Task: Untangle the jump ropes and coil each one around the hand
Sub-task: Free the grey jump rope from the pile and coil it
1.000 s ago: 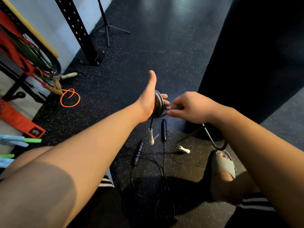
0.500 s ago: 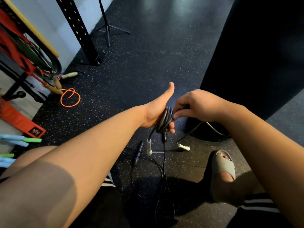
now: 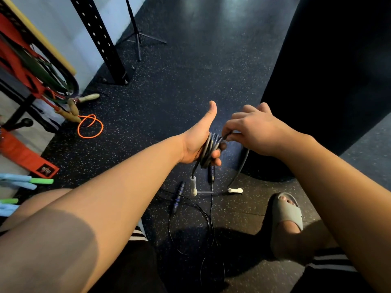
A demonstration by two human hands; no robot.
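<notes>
The grey jump rope (image 3: 208, 149) is mostly wound into a tight bundle of loops across the palm of the left hand (image 3: 195, 141), held out above the speckled black floor (image 3: 190, 70). One white handle (image 3: 193, 185) dangles on a short length just below the coil. The other white handle (image 3: 235, 190) lies on the floor, and a loose length of rope rises from it to the right hand (image 3: 254, 132).

The left hand has its thumb pointing straight up, and its fingers curl under the loops, gripping them. The right hand sits just beside it. Its thumb and forefinger pinch the loose length right at the coil, and the other fingers are bent and raised.

A thin black jump rope (image 3: 178, 194) lies slack on the floor beneath both hands.
</notes>
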